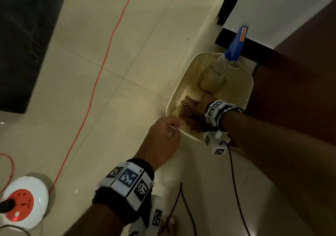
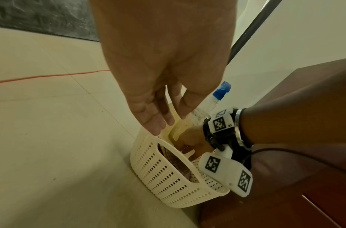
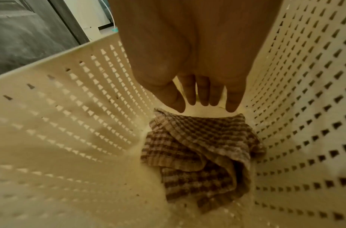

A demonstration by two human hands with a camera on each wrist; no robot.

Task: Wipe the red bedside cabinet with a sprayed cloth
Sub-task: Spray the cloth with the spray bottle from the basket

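A cream perforated basket (image 1: 236,90) (image 2: 168,177) (image 3: 70,108) stands on the floor against the red-brown cabinet (image 1: 300,72) (image 2: 275,200). Inside it lie a crumpled brown checked cloth (image 1: 189,113) (image 2: 166,152) (image 3: 197,146) and a clear spray bottle with a blue head (image 1: 234,44) (image 2: 220,92). My left hand (image 1: 172,128) (image 2: 168,121) pinches the basket's near rim. My right hand (image 1: 205,101) (image 2: 189,140) (image 3: 205,106) reaches into the basket with straight fingers, its tips at the cloth's far edge, holding nothing.
An orange cable (image 1: 109,41) runs across the tiled floor to a white round socket reel with a red face (image 1: 23,199). Dark bedding (image 1: 27,35) fills the upper left. Black wrist-camera cables (image 1: 234,181) hang below my arms. A white wall with a dark skirting (image 1: 229,2) is behind the basket.
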